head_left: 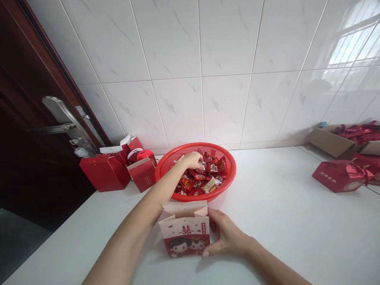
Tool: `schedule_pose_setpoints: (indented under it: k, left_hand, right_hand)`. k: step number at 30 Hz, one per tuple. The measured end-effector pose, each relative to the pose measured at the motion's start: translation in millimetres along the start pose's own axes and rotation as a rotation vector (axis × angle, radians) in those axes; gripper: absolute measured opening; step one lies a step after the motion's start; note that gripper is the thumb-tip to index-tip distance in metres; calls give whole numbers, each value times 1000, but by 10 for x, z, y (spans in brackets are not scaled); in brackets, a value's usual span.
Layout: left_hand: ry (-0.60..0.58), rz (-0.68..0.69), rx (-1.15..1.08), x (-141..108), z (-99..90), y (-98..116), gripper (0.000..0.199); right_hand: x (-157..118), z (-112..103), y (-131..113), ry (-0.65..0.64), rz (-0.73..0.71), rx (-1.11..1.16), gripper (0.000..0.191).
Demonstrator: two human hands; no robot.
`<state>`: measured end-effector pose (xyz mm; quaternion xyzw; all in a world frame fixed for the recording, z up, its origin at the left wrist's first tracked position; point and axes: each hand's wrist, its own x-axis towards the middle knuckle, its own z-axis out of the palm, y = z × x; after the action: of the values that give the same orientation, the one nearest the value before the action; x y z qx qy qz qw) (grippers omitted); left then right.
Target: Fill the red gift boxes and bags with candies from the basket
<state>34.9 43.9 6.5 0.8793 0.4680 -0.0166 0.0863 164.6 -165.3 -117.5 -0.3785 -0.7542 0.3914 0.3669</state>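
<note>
A red plastic basket stands by the wall, filled with wrapped candies, mostly in red wrappers. My left hand reaches into it from the left, its fingers curled down around a red-and-white wrapped candy. In front of the basket stands a small paper candy box, upright with its top flaps open, printed with two cartoon figures in white and red. My right hand grips the box at its right side, thumb at the front lower corner and the other fingers partly hidden behind the side.
Several red boxes and bags stand at the left end of the white table, beside a dark door. On the right lie a closed red box with a ribbon and a cardboard carton of dark red ribbons. A tiled wall bounds the back.
</note>
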Motion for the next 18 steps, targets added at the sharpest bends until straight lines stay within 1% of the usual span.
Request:
schedule_pose_setpoints:
  k: [4,8,10,11,13,16,18]
  left_hand:
    - [33,7,-2,-52,-8,-44,25]
    - [74,43,-71,-151,11,-166,16]
    - [104,64,-123,-220,23,-232,12]
    - [126,72,-145,-259,27,-261,11]
    - [200,75,-238,-342,32,-304,14]
    - [328,79,-549,-486,37,-311,22]
    - [352,110,-772,-595,42,-264,33]
  right_hand:
    - [4,-12,-23,-11,-22,30,96]
    - [-20,-25,-30,-4,-8,61,99]
    - [-43,-33,-39,28,-21,109,91]
    - [-55,-38,-44,67,-35,119,83]
    - [-70,-55,-53,199,-48,80,65]
    - [-70,-109,-66,442,-42,-74,47]
    - [-61,-170,-96,546,-89,-170,39]
